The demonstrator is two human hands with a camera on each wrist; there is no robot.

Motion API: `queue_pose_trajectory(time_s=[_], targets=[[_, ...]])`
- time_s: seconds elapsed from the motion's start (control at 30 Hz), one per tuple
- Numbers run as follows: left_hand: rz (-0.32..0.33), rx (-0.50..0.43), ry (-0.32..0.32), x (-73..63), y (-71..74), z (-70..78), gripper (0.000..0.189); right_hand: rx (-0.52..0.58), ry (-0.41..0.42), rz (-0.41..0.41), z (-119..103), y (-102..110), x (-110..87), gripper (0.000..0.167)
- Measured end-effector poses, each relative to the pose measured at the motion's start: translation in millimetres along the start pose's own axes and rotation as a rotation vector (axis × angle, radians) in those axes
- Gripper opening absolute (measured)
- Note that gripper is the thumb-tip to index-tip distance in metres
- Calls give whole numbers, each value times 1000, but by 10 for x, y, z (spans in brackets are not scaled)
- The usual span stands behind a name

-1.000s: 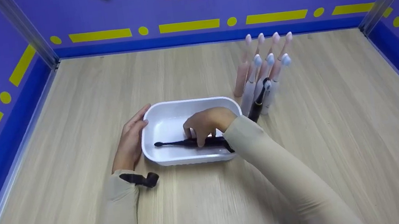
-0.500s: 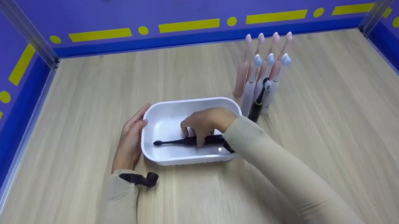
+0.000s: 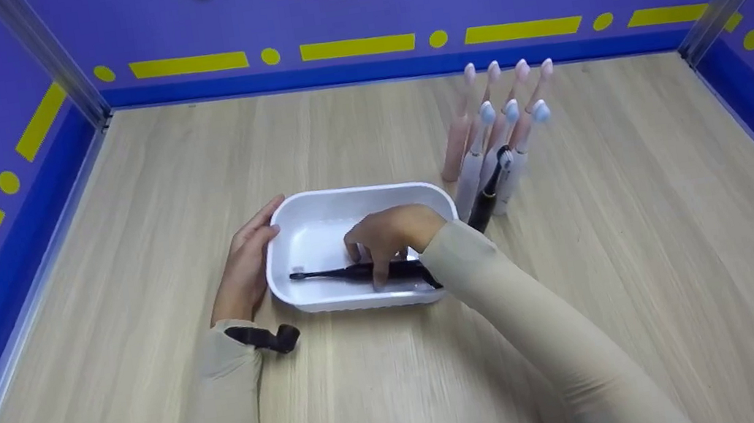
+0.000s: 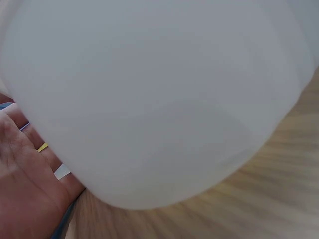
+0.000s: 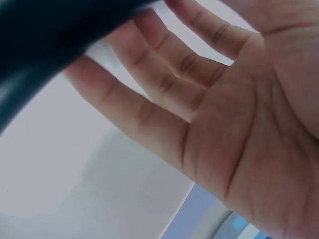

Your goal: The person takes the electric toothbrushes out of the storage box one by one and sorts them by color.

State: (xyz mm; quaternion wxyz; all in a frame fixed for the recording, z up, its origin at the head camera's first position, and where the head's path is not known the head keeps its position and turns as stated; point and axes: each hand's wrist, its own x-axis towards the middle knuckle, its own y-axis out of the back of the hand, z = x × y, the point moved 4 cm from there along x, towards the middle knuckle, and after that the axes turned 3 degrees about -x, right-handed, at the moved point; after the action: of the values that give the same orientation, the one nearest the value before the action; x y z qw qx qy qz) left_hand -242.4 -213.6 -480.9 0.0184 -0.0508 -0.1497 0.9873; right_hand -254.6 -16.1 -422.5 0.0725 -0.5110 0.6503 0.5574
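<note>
A white plastic box (image 3: 360,303) sits at the middle of the table. My left hand (image 3: 245,270) rests along its left end, thumb at the rim; the left wrist view has those fingers lying nearly straight against the outer wall. Inside the box, my right hand (image 3: 391,230) reaches down and holds a black electric toothbrush (image 3: 354,271) by its handle, thumb on the near side and fingers on the far side. The brush lies lengthwise along the near wall, head to the left. In the right wrist view the dark handle (image 5: 45,45) covers the fingertips.
Just right of the box, several pink and white electric toothbrushes (image 3: 460,148) stand upright in rows, with a black toothbrush (image 3: 484,210) upright in front, close to my right sleeve (image 3: 547,320). Blue-purple panels (image 3: 349,16) border the table (image 3: 109,352) behind and at both sides.
The black toothbrush's head has shifted slightly toward me and left. My right thumb has moved a little nearer to me. The left hand and the box have stayed put.
</note>
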Motion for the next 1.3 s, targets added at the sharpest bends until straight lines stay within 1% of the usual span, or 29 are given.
queue_pose_trajectory(time_s=[0.1, 0.2, 0.5, 0.8, 1.07, 1.3], targets=[[1, 2, -4, 4, 3, -2, 51, 50, -11, -23, 7, -11, 8, 48], [0, 7, -5, 8, 4, -7, 51, 76, -23, -35, 11, -17, 9, 49], [13, 34, 18, 0, 1, -4, 51, 13, -44, -27, 18, -20, -16, 47], [15, 32, 11, 6, -2, 1, 51, 2, -58, -28, 22, -3, -28, 46], [12, 25, 4, 3, 1, -4, 50, -9, -27, -33, 23, -4, -45, 48], [12, 22, 4, 6, 7, -11, 50, -37, 30, 4, 5, 32, -86, 48]])
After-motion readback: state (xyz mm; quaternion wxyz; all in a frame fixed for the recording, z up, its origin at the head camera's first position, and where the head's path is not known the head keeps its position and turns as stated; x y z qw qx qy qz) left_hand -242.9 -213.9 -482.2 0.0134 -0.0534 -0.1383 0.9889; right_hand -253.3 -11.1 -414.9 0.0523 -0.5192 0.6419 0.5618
